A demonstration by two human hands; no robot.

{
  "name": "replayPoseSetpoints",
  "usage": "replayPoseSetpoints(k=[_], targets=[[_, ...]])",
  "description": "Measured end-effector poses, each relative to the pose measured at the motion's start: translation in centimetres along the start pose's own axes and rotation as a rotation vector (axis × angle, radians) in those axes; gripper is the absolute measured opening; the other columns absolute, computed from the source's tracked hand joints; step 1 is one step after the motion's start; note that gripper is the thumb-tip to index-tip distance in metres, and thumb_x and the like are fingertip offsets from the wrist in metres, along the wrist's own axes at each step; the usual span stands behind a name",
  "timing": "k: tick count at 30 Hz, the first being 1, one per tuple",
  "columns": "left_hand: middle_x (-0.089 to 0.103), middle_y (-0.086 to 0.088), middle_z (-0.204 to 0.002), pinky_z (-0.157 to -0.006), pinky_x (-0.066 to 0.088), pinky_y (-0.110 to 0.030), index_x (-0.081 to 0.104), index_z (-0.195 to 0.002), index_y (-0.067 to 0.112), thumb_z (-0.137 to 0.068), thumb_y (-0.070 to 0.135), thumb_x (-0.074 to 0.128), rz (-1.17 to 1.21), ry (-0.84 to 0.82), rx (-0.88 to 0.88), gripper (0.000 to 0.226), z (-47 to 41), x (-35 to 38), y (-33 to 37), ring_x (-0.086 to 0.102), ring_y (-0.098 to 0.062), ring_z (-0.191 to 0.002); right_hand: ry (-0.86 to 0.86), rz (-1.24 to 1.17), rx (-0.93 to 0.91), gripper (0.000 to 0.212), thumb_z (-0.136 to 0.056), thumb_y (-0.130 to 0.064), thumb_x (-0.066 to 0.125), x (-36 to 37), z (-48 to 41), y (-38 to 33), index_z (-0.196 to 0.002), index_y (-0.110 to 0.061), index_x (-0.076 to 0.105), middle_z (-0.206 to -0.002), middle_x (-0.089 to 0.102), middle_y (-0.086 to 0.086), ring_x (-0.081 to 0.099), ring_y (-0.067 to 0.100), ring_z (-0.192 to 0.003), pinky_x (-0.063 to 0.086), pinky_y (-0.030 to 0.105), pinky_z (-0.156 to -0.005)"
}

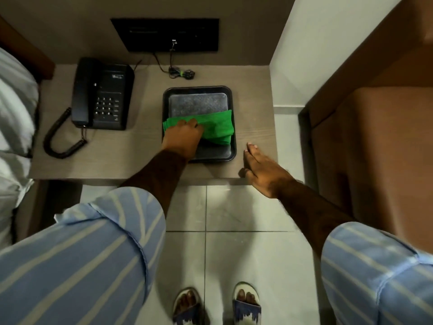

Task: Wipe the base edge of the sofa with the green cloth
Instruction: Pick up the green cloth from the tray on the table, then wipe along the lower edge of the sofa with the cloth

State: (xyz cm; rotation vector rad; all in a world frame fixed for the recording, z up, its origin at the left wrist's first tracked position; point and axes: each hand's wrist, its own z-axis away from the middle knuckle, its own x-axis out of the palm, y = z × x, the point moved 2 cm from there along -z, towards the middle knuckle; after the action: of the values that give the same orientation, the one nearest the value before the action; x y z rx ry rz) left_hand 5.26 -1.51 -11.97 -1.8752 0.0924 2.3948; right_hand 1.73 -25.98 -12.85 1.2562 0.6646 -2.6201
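The right hand (263, 171) lies open and flat, palm down, on the front edge of the surface (131, 160), just right of the tray (199, 90). The left hand (184, 137) is closed on the left end of the cloth (215, 127), which lies crumpled across the tray. Farther left sits a phone (100, 95), well apart from the tray.

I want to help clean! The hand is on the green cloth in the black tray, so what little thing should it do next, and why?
Probably lift the green cloth up out of the black tray. The left hand is already closed on the cloth's near edge, but the cloth lies draped across the tray. The right hand is open and empty beside it.
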Motion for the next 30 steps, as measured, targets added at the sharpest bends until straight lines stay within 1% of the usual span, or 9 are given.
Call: replayPoseSetpoints(k=[3,5,8,10,15,20,25,28,30], targets=[[0.061,-0.019,-0.122,-0.085,0.056,-0.058,0.054,-0.124,0.008,-0.092,0.013,0.059,0.11,-0.029,-0.054,0.033,0.5,-2.7,0.6,0.064,-0.045,-0.105,0.006,0.01,0.037,0.071,-0.112,-0.039,0.038,-2.2,1.7,-0.5,-0.169,-0.008,0.008,-0.179,0.001,0.011,0.004,0.028,-0.166,0.007,0.038,-0.135],[0.062,-0.017,-0.123,-0.088,0.055,-0.058,0.053,-0.125,0.011,-0.093,0.019,0.059,0.192,-0.015,-0.101,0.033,2.1,-5.0,1.4,0.065,-0.042,-0.106,0.032,0.024,0.049,0.071,-0.112,-0.039,0.037,-3.5,4.0,-1.0,-0.169,-0.007,0.008,-0.179,0.003,0.012,0.005,0.028,-0.166,0.008,0.041,-0.137],[0.061,-0.015,-0.126,-0.093,0.055,-0.053,0.052,-0.127,0.012,-0.096,0.027,0.058,0.305,-0.015,-0.159,0.035,5.8,-8.7,3.7,0.064,-0.037,-0.11,0.058,0.051,0.058,0.071,-0.112,-0.041,0.033,-5.0,7.9,-1.3,-0.169,-0.007,0.007,-0.179,0.002,0.013,0.003,0.027,-0.166,0.008,0.042,-0.137],[0.06,-0.016,-0.128,-0.098,0.052,-0.049,0.051,-0.129,0.01,-0.098,0.026,0.055,0.398,-0.021,-0.208,0.035,9.0,-11.0,5.4,0.062,-0.036,-0.114,0.082,0.048,0.066,0.071,-0.113,-0.042,0.031,-6.3,10.9,-1.6,-0.169,-0.007,0.007,-0.179,0.001,0.013,0.002,0.027,-0.167,0.008,0.043,-0.137],[0.06,-0.021,-0.13,-0.106,0.047,-0.046,0.054,-0.13,0.004,-0.098,0.024,0.055,0.553,-0.011,-0.267,0.038,16.2,-15.3,10.4,0.058,-0.037,-0.119,0.142,0.033,0.076,0.07,-0.113,-0.044,0.031,-8.2,18.6,-1.8,-0.169,-0.007,0.009,-0.179,0.0,0.011,0.0,0.026,-0.167,0.008,0.043,-0.137],[0.064,-0.023,-0.119,-0.097,0.049,-0.046,0.057,-0.121,0.002,-0.095,0.022,0.057,0.611,0.0,-0.271,0.033,22.2,-16.4,15.6,0.06,-0.04,-0.111,0.169,0.02,0.117,0.07,-0.113,-0.043,0.031,-7.3,26.1,-0.5,-0.168,-0.006,0.011,-0.179,0.002,0.012,0.002,0.026,-0.167,0.009,0.044,-0.136],[0.066,-0.025,-0.109,-0.084,0.048,-0.044,0.06,-0.108,0.0,-0.091,0.013,0.057,0.665,0.075,-0.243,0.022,27.2,-13.8,20.5,0.061,-0.044,-0.1,0.179,0.04,0.202,0.075,-0.112,-0.051,0.03,-2.9,32.8,2.7,-0.168,-0.005,0.012,-0.179,0.004,0.012,0.003,0.026,-0.167,0.008,0.044,-0.135],[0.065,-0.022,-0.104,-0.077,0.045,-0.039,0.058,-0.102,0.001,-0.091,0.012,0.057,0.72,0.052,-0.262,0.015,29.8,-11.3,23.6,0.061,-0.041,-0.096,0.171,0.025,0.244,0.076,-0.111,-0.054,0.029,0.6,36.4,4.7,-0.168,-0.005,0.011,-0.179,0.002,0.011,0.002,0.025,-0.167,0.008,0.043,-0.136],[0.065,-0.018,-0.106,-0.078,0.044,-0.035,0.058,-0.105,0.003,-0.093,0.015,0.056,0.751,0.021,-0.277,0.017,31.2,-9.0,26.0,0.062,-0.036,-0.098,0.149,0.018,0.274,0.077,-0.111,-0.054,0.028,3.3,38.6,6.4,-0.168,-0.006,0.01,-0.179,0.001,0.01,0.0,0.024,-0.167,0.007,0.043,-0.136]])
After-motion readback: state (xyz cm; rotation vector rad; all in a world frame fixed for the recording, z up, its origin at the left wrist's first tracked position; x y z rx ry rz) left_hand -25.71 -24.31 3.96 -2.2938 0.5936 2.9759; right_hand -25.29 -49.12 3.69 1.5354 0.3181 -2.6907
